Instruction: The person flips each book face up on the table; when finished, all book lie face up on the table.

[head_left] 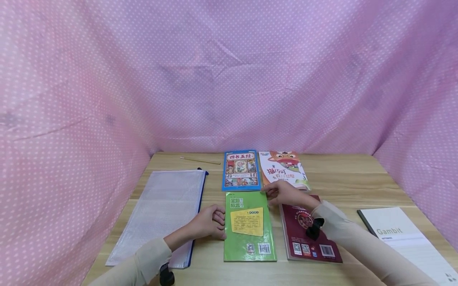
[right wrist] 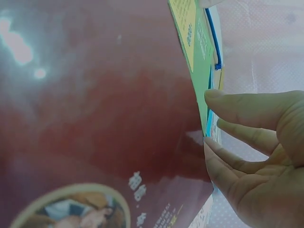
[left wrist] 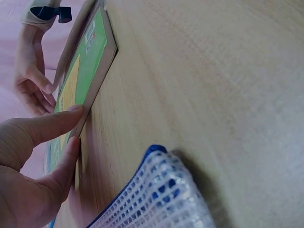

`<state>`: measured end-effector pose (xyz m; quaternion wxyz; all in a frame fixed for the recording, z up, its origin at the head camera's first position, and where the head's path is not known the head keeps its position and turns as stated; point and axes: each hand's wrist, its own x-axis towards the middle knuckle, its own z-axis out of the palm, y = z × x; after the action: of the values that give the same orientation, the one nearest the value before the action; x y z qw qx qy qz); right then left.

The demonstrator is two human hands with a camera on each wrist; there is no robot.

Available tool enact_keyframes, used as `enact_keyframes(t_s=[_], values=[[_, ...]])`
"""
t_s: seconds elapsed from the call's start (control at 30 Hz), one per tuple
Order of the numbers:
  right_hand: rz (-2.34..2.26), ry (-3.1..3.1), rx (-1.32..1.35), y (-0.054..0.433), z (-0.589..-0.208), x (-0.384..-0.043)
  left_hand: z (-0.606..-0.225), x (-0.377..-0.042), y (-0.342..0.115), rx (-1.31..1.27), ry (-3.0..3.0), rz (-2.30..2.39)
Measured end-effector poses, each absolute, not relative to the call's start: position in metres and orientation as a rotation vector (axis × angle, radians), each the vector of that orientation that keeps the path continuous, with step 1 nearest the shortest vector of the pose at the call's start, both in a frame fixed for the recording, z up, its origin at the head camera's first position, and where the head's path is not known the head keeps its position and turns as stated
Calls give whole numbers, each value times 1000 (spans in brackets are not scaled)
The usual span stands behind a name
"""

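Observation:
A green book (head_left: pixel 247 250) with a yellow text panel lies flat on the table. My left hand (head_left: pixel 208 221) is at its left edge; in the left wrist view the thumb and forefinger, fairly straight, touch that edge. My right hand (head_left: pixel 286 193) reaches over to the book's top right corner, thumb and fingers apart around it. Below the right forearm is a maroon book (head_left: pixel 311 246), partly covered by the wrist. Just beyond the green book lie a blue-bordered book (head_left: pixel 241 169) and a white book with a red cartoon animal (head_left: pixel 282 163).
A white mesh zip pouch (head_left: pixel 161 206) with blue edging lies at the left. Beyond it is a pencil (head_left: pixel 200 160). A white notebook (head_left: pixel 400 226) marked "Gambit" lies at the right. Pink dotted cloth (head_left: pixel 229 79) hangs behind the wooden table (head_left: pixel 340 171).

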<state>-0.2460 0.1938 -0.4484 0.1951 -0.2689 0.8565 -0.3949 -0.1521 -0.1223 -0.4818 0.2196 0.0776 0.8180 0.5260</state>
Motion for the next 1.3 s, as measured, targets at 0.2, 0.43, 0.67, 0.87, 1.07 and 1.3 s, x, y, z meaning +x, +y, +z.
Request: enact_keyframes(t_s=[0.2, 0.43, 0.67, 0.87, 1.07, 1.3], values=[[-1189, 2344, -723, 195, -449, -244, -481, -153, -122, 215, 2257, 1464], [-1275, 2330, -752, 197, -446, -237, -481, -154, -122, 224, 2266, 1456], [-1438, 2261, -716, 199, -442, -231, -480, -155, -120, 233, 2279, 1454], [-1570, 2168, -702, 197, -439, -228, -480, -156, -120, 259, 2287, 1451], [-1635, 2115, -706, 197, -438, -222, -480, -157, -120, 268, 2295, 1423], [-1696, 2062, -745, 197, -434, -217, -481, -158, -118, 303, 2305, 1412]])
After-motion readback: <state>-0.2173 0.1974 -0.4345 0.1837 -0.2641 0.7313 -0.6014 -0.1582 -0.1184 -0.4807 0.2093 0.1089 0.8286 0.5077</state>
